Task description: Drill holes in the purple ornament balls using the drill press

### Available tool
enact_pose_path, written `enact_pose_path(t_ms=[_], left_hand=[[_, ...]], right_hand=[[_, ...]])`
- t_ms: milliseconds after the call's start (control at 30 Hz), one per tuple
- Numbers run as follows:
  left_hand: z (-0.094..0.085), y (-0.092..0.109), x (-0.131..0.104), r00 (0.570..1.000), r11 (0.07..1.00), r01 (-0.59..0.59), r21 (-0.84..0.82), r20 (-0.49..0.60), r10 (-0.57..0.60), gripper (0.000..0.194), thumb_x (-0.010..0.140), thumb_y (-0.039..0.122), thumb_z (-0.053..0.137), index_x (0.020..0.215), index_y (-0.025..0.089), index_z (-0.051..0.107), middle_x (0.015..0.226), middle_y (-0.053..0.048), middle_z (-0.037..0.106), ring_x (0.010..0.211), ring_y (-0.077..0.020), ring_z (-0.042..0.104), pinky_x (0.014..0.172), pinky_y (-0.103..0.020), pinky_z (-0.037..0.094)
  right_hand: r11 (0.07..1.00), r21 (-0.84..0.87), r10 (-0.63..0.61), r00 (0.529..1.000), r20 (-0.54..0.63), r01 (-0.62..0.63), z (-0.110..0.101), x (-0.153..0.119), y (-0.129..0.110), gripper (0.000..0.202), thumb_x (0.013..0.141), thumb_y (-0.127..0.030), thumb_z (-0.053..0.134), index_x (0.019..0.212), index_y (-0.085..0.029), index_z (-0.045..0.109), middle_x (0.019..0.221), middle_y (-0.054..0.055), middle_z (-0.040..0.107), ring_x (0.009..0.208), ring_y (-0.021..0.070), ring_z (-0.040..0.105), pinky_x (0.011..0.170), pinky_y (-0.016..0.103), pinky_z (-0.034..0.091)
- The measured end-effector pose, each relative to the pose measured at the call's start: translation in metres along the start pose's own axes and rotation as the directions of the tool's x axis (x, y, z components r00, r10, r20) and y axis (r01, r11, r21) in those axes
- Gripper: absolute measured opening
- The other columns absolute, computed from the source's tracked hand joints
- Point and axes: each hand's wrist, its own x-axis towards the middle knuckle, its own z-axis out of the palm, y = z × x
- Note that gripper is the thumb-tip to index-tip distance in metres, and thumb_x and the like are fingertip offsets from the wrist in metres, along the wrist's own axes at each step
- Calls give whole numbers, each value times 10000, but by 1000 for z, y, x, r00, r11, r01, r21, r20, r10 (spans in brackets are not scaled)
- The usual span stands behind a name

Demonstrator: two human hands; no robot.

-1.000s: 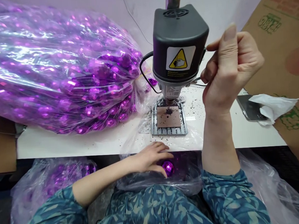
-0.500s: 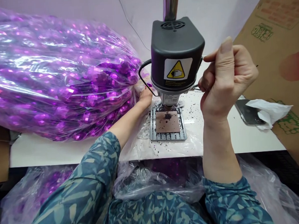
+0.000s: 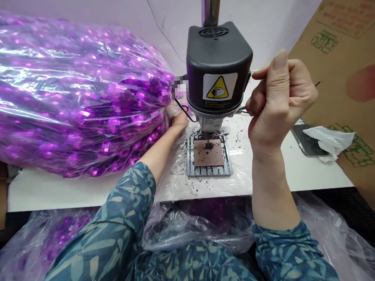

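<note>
Apparently, the left hand (image 3: 178,121) is resting behind the drill (image 3: 219,50), its fingers partly bending near a purple ball (image 3: 186,108) at the gathered neck of the clear bag (image 3: 78,96); a black cord (image 3: 185,111) is crossing there, so I can't make out whether it is gripping anything. The right hand (image 3: 278,96) is curling beside the drill, thumb pointing up, its inside hiding whatever it may be holding. To my eye, the left hand is attending to the ball; taking it would be calling for a careful pinch around that cord. Dark crumbs (image 3: 209,146) are lying on a brown board (image 3: 204,159) over the metal base (image 3: 209,172). Farther out, a phone (image 3: 303,140) and tissue (image 3: 335,140) are lying on the surface (image 3: 315,173).
</note>
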Motion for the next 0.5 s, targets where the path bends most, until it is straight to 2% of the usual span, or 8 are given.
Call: enact_pose_path(t_ms=[67, 133, 233, 300, 333, 400, 433, 500], left_hand=[[-2, 6, -13, 998, 995, 43, 91, 34, -46, 247, 847, 164, 792, 1063, 120, 682, 1052, -175, 741, 1214, -391, 657, 1110, -539, 430], [-9, 12, -36, 997, 989, 5, 147, 81, -17, 272, 861, 116, 766, 1118, 109, 676, 1042, -163, 717, 1187, -380, 664, 1128, -541, 433], [-27, 19, -88, 992, 980, -103, 173, 90, 88, 315, 840, 130, 785, 1143, 155, 701, 1158, -165, 680, 1178, -380, 662, 1110, -540, 474], [-39, 21, -128, 972, 961, -232, 153, 58, 226, 347, 852, 227, 807, 1186, 204, 714, 1255, -150, 667, 1198, -363, 651, 1086, -526, 500], [-44, 22, -147, 963, 957, -270, 106, 30, 268, 383, 843, 296, 834, 1200, 227, 714, 1252, -131, 683, 1200, -346, 650, 1082, -513, 509], [-49, 24, -175, 972, 968, -234, -86, -15, 233, 477, 807, 425, 877, 1211, 244, 700, 1197, -98, 729, 1130, -297, 683, 1026, -468, 550], [-49, 26, -184, 986, 962, -164, -220, -4, 168, 528, 791, 482, 883, 1218, 242, 684, 1163, -90, 748, 1079, -276, 704, 969, -443, 578], [-44, 29, -192, 996, 881, 22, -473, 89, 23, 625, 759, 553, 889, 1231, 228, 642, 1139, -95, 767, 1011, -251, 736, 851, -395, 614]], right_hand=[[1000, 23, 0, 1000, -8, 1, 0, -1, 0, 413, 977, -503, 552, 691, -206, 564, 462, -79, 275, 359, 15, 279, 386, 218, 221], [999, 45, 2, 1000, -19, -1, 0, -2, 0, 410, 971, -498, 569, 684, -205, 567, 459, -78, 284, 357, 16, 277, 381, 226, 213], [998, 61, 1, 1000, -24, 1, 0, -2, -1, 408, 961, -502, 586, 680, -206, 577, 460, -78, 292, 359, 17, 287, 384, 229, 230], [997, 75, 0, 1000, -23, 2, 0, -3, -1, 400, 958, -491, 595, 679, -205, 586, 464, -77, 305, 360, 15, 298, 387, 228, 236], [996, 84, 0, 1000, -23, 2, 0, -3, -1, 396, 957, -483, 598, 677, -203, 590, 467, -76, 312, 361, 14, 301, 389, 227, 234], [996, 94, 1, 1000, -29, 2, 1, -2, 0, 400, 956, -483, 598, 674, -199, 593, 469, -76, 310, 363, 9, 302, 394, 224, 218], [995, 97, 2, 999, -34, 1, 1, -2, 0, 408, 952, -493, 598, 671, -197, 589, 469, -76, 304, 363, 7, 300, 397, 223, 210], [994, 110, 3, 999, -54, 3, 3, -2, 0, 432, 927, -530, 611, 660, -193, 575, 468, -79, 292, 360, 7, 285, 391, 231, 187]])
